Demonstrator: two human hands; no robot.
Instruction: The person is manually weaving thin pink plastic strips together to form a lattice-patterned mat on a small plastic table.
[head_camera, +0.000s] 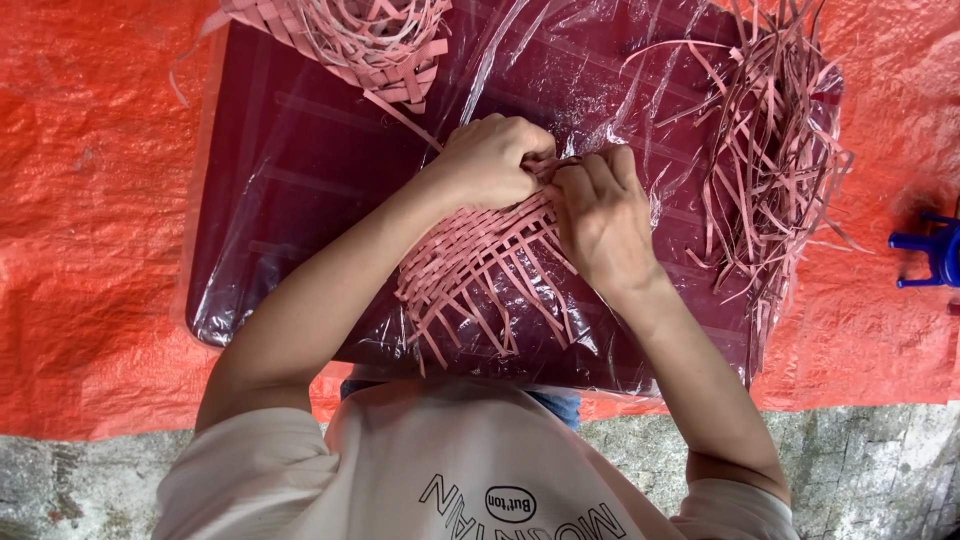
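Note:
A half-woven mat of pink strips (478, 268) lies in the middle of a dark maroon table (300, 170) wrapped in clear plastic. Its loose ends fan out toward me. My left hand (490, 160) is closed on the mat's far edge, pinching strips. Right beside it, almost touching, my right hand (602, 215) presses down on the mat and grips a strip at the same edge. The fingertips of both hands are tucked under and hidden.
A heap of loose pink strips (770, 150) lies on the table's right side. A finished woven piece (360, 40) sits at the top left. An orange tarp (90, 200) covers the ground around, a blue plastic object (930, 250) stands at the right edge.

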